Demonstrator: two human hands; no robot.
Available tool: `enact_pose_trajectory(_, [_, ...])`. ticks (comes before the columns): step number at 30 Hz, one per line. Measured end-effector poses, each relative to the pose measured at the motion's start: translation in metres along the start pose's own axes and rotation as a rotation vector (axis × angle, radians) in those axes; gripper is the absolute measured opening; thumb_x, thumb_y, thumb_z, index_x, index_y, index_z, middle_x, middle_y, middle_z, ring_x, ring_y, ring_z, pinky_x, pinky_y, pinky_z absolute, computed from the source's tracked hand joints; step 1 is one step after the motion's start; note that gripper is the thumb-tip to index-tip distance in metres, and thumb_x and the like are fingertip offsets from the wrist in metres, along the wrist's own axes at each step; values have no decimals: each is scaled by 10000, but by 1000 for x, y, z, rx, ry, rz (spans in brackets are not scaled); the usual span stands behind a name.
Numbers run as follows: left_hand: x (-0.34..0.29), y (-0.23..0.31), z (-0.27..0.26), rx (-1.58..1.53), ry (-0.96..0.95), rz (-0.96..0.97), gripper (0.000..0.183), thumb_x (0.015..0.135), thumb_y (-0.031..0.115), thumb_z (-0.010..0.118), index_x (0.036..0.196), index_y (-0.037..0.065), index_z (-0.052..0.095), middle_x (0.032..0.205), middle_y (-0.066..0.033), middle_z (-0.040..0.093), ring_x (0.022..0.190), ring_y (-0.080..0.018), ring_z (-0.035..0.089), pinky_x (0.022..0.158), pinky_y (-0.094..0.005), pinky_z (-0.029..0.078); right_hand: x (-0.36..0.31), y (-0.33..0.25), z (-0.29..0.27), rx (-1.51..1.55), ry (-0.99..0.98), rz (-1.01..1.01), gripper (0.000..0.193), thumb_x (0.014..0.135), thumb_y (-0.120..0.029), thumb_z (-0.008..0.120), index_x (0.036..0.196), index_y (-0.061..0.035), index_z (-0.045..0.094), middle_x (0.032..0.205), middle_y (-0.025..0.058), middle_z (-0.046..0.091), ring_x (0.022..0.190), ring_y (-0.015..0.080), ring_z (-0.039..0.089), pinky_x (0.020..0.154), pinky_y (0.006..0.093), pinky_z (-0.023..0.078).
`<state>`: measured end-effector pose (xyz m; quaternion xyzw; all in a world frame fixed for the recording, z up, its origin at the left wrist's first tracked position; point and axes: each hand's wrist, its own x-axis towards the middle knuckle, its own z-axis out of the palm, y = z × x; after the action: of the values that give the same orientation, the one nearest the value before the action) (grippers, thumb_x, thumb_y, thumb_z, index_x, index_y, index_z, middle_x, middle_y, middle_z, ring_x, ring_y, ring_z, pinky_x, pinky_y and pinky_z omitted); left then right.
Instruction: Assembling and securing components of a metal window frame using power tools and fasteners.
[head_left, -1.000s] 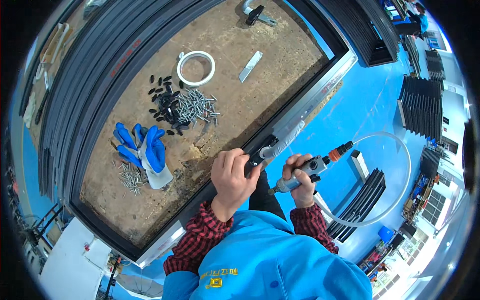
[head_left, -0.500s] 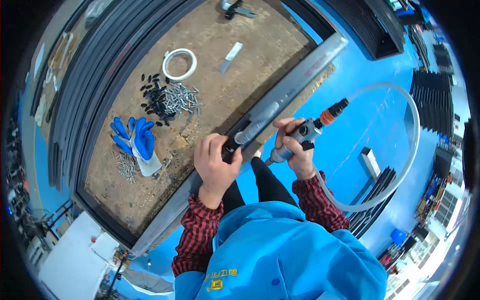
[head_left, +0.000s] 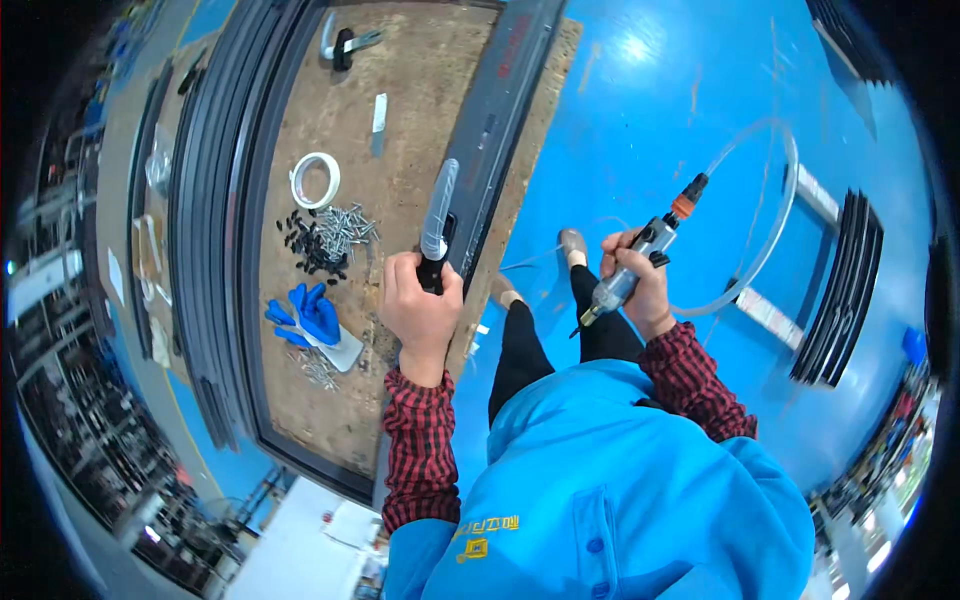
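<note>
We note our left hand (head_left: 423, 312) curled closed about the black end of a plastic-wrapped handle (head_left: 440, 205) on the rail of a dark frame (head_left: 507, 85). Our right hand (head_left: 642, 282) is wrapped around a silver driver (head_left: 654, 238), tip angled downward, clear of the frame. On the desk (head_left: 430, 70), inside the frame: screws (head_left: 350, 230), black pieces (head_left: 318, 252), blue-and-white gloves (head_left: 320, 315), white tape roll (head_left: 297, 182).

The power tool (head_left: 613, 289) looks metallic (slightly glossy), the tabletop (head_left: 425, 100) rough, worn wood.
</note>
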<state>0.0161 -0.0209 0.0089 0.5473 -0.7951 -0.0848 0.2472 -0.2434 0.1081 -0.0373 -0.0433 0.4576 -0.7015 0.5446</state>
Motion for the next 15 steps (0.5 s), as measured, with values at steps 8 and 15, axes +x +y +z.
enact_pose_trajectory(8, [3, -11, -5, -44, -69, 58, 285, 718, 130, 725, 942, 59, 563, 869, -85, 582, 734, -300, 581, 665, -396, 497, -65, 25, 4, 56, 184, -148, 115, 866, -62, 610, 971, -62, 564, 1024, 132, 665, 718, 195, 587, 666, 328, 486])
enact_pose_trajectory(15, [-12, -36, -3, -156, 6, 143, 237, 715, 100, 708, 910, 59, 580, 900, -90, 604, 782, -301, 592, 716, -398, 503, -85, 54, 45, -38, 131, -168, 117, 857, -71, 625, 964, -57, 580, 1008, 124, 672, 721, 179, 585, 677, 324, 491])
